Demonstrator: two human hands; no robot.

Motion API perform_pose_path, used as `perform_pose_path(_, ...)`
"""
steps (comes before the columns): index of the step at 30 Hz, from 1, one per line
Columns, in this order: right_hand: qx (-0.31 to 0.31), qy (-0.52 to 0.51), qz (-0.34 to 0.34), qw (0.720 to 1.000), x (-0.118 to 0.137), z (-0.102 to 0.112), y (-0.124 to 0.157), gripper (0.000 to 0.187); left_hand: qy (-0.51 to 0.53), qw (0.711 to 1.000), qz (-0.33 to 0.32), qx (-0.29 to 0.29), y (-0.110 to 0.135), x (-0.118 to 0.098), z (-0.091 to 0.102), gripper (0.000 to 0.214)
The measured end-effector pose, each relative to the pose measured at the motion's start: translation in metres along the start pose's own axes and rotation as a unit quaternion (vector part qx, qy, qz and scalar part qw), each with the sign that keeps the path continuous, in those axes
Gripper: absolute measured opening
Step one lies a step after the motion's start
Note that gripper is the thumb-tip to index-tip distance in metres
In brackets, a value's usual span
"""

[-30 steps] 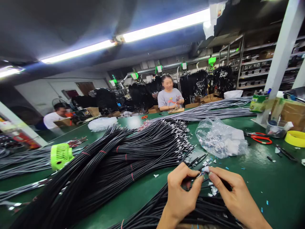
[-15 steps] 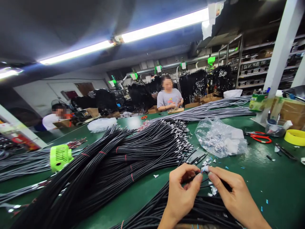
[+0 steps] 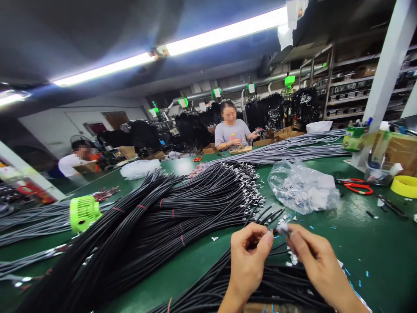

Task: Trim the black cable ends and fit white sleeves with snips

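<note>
My left hand [image 3: 249,258] is closed in a pinch on a black cable whose thin coloured wire ends just show past the thumb tip. Most of that cable is hidden by the fingers. To its right, my right hand [image 3: 316,256] pinches a small whitish scrap [image 3: 282,228], blurred, that looks like foil or paper wrap. A narrow gap separates the two sets of fingertips. Beneath both hands runs a bundle of black cables [image 3: 283,278]. Beyond them a large pile of tied black cables [image 3: 195,208] ends in white, stripped tips [image 3: 249,191].
A clear plastic bag [image 3: 302,187] of scraps lies ahead. Red-handled scissors [image 3: 358,186], yellow tape [image 3: 404,186] and a green can [image 3: 353,137] are at right. A green fan-like housing [image 3: 84,213] stands left. A co-worker [image 3: 233,132] sits across the green table [image 3: 352,234].
My right hand has shifted slightly away from the left, carrying the whitish scrap off the cable's wire ends. My left hand keeps nearly the same place. The co-worker's hands have moved apart.
</note>
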State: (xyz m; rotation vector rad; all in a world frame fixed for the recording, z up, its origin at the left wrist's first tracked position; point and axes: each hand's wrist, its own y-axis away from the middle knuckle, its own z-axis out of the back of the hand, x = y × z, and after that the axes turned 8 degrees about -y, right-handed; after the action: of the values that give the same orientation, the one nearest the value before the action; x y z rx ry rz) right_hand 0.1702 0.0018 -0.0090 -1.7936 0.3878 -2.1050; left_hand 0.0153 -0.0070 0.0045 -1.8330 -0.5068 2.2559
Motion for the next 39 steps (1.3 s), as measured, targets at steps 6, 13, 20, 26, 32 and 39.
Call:
perform_pose_path(6,-0.023,-0.064,-0.013,0.998,0.001,0.002,-0.006,0.029,0.015,0.996,0.042,0.073,-0.002,0.0,-0.008,0.027)
perform_pose_path(13,0.02,0.039,0.05,0.998,0.017,0.004,-0.006,0.03,-0.008,0.994,0.027,0.105,-0.005,-0.001,-0.006,0.024)
perform_pose_path(20,0.001,0.049,0.088,0.995,0.013,0.003,-0.005,0.027,-0.075,0.995,0.002,0.071,-0.004,0.001,-0.004,0.014)
perform_pose_path(26,-0.012,0.023,0.047,0.999,0.008,0.006,-0.007,0.025,-0.089,0.994,-0.01,0.063,-0.006,0.001,-0.002,0.013)
perform_pose_path(32,0.008,0.029,0.037,0.999,0.009,0.006,-0.007,0.027,-0.118,0.99,0.001,0.081,-0.007,-0.001,0.001,0.01)
perform_pose_path(39,0.005,0.061,0.055,0.997,-0.012,0.008,-0.004,0.034,-0.151,0.979,-0.134,-0.037,-0.003,-0.002,0.007,0.012)
